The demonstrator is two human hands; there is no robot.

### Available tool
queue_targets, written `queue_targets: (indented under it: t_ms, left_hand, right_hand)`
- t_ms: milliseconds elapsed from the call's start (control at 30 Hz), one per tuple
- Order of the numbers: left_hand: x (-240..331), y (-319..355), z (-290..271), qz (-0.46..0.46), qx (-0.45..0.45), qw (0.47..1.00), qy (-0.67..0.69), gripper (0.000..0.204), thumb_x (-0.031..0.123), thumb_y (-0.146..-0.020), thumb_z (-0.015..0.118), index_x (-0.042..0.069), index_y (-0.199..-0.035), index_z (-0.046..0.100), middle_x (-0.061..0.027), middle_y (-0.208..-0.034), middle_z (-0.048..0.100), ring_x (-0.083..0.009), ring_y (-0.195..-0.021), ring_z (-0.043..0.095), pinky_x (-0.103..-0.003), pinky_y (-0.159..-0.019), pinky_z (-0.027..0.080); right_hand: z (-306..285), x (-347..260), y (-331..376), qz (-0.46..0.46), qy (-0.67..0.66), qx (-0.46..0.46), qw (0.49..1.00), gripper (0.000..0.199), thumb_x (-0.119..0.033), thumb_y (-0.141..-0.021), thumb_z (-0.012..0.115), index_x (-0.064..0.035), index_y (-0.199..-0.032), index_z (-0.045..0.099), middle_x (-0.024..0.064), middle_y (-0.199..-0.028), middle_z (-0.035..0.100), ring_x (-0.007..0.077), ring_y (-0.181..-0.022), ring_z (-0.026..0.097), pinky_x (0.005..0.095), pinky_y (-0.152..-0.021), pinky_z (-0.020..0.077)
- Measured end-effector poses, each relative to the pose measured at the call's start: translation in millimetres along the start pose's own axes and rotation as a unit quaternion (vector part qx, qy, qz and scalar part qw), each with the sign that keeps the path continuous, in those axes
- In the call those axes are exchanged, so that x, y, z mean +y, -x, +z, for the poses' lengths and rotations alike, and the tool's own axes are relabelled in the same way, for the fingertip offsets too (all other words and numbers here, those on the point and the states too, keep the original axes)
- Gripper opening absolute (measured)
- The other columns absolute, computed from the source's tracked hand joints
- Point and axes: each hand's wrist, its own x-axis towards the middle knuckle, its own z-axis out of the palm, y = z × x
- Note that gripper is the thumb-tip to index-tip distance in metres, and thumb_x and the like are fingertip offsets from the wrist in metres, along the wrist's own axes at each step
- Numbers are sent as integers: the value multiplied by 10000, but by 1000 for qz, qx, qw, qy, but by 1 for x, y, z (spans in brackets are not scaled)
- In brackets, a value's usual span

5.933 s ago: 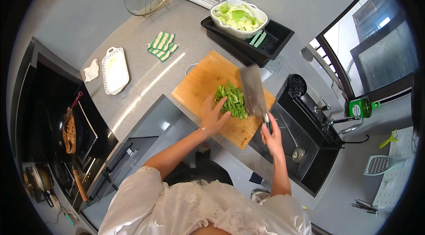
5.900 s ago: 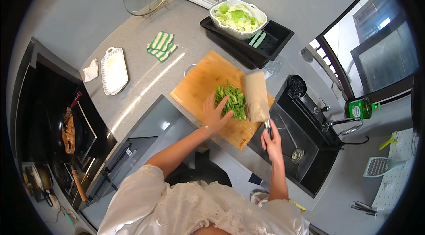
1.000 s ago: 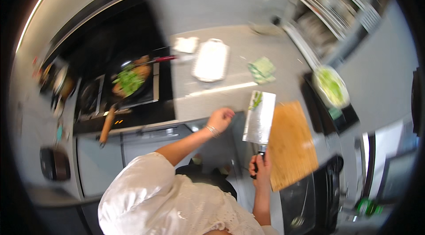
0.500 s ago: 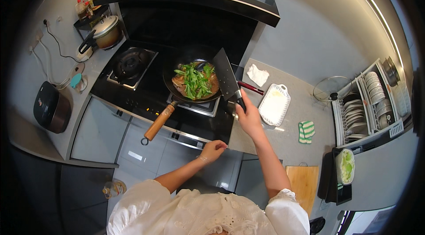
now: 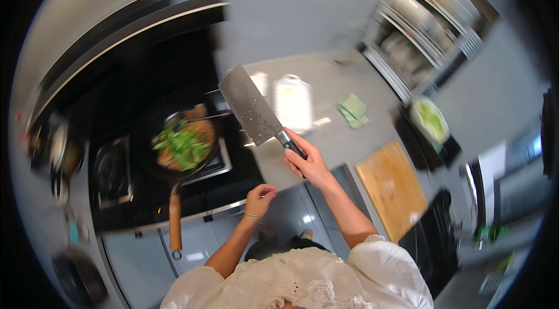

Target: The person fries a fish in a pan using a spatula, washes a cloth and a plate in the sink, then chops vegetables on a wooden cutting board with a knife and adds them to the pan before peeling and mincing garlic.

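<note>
Cleaver [image 5: 250,105] in our right hand [image 5: 307,164]: the fingers are wrapped firmly around its black handle, and the broad blade, dotted with small specks, slants up and to the left. We see it in the air over the border between the stove [image 5: 224,204] and the desk [image 5: 332,91]. Our left hand [image 5: 260,198] is half-curled near the stove's front edge; we see nothing in it, but how far its fingers close underneath we cannot tell.

To the left of the blade, the black wok [image 5: 179,177] sits on the right burner, its wooden handle [image 5: 175,222] pointing toward us. Inside it, chopped greens [image 5: 181,147] are heaped over browned food [image 5: 202,130], which shows at the upper and right sides of the pile.

Just right of the blade on the desk lies a white dish [image 5: 294,102] with a faint yellowish patch in it; a white cloth [image 5: 260,82] shows beside it, partly behind the blade. Farther right we have a green-and-white cloth [image 5: 353,111], then the wooden cutting board [image 5: 391,189] near the sink [image 5: 434,251].

Beyond the board, a white basin [image 5: 445,132] filled with pale green leaves [image 5: 430,117] rests on a black tray [image 5: 410,140]. At the upper right, a dish rack [image 5: 387,73] carries stacked bowls on its higher level and upright plates below, all blurred. Near the left rim we make out a pot [image 5: 70,152], its contents hidden.
</note>
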Motion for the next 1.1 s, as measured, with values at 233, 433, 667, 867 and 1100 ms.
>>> queue_targets:
  t_ms: [233, 433, 667, 867, 1100]
  left_hand:
    - [0, -17, 53, -82, -151, 985, 3, 137, -2, -776, 534, 1, -900, 591, -67, -828, 617, -114, -746, 582, -208, -651, 456]
    - [-9, -17, 119, -105, -293, 950, -39, 123, 5, -775, 552, 2, -891, 590, -57, -818, 613, -115, -730, 581, -209, -645, 449]
    - [-2, 4, 195, -83, -376, 921, -66, 138, -34, -784, 504, -11, -893, 586, -48, -810, 603, -113, -727, 563, -207, -650, 443]
    - [-19, 11, 253, -78, -354, 928, -89, 142, -26, -801, 500, -9, -920, 575, -50, -796, 596, -106, -700, 565, -199, -615, 447]
    - [-4, 0, 283, -51, -227, 966, -117, 151, 34, -817, 511, 2, -955, 564, -47, -795, 604, -106, -699, 573, -212, -632, 467]
  right_hand:
    - [-130, 44, 168, -65, 428, 442, 786, 410, -108, -777, 562, -162, -1182, 527, 47, -722, 511, 187, -636, 499, 300, -581, 428]
    - [-191, 116, 261, 114, 585, 546, 589, 381, -154, -753, 563, -245, -1123, 564, 110, -738, 486, 282, -700, 535, 392, -591, 439]
    - [-244, 156, 271, 126, 552, 561, 605, 362, -171, -754, 565, -220, -1112, 544, 106, -826, 517, 284, -782, 538, 395, -601, 455]
    - [-251, 135, 283, 16, 310, 545, 779, 414, -180, -807, 503, -102, -1203, 413, 159, -823, 515, 331, -728, 534, 409, -639, 429]
    - [-212, 171, 218, -112, 150, 507, 841, 441, -179, -808, 500, -11, -1196, 375, 218, -892, 531, 356, -826, 531, 396, -727, 418]
